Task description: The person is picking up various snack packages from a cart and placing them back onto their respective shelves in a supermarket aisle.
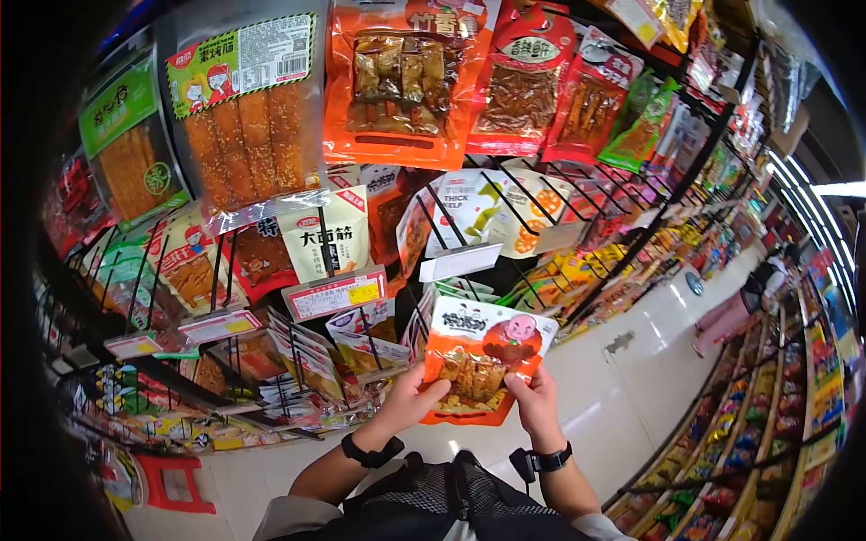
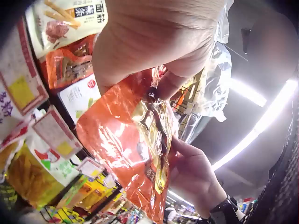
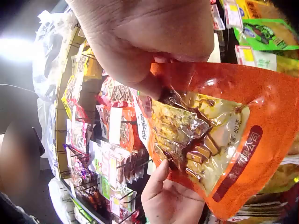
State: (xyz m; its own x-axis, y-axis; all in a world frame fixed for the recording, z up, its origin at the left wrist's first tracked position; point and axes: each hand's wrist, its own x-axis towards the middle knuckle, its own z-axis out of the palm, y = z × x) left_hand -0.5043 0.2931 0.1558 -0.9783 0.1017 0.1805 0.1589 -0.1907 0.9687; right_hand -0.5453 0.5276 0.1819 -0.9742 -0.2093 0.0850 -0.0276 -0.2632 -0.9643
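An orange and white snack packet [image 1: 483, 347] with a clear window is held upright before the body, its front toward the head camera. My left hand [image 1: 408, 403] grips its lower left edge, thumb on the front. My right hand [image 1: 536, 404] pinches the lower right edge the same way. In the left wrist view the orange packet [image 2: 117, 135] lies under the left hand [image 2: 154, 39], with the other hand [image 2: 196, 175] beyond. In the right wrist view, brown pieces show through the window of the packet [image 3: 275, 102], between the right hand [image 3: 149, 42] and the left [image 3: 170, 198].
Hanging snack packets [image 1: 257, 135] fill the rack at the left and top, with price tags [image 1: 338, 296] on its hooks. A red stool [image 1: 176, 484] stands at lower left. Tiled floor [image 1: 622, 388] and another shelf [image 1: 767, 433] lie to the right, where a person [image 1: 744, 302] stands.
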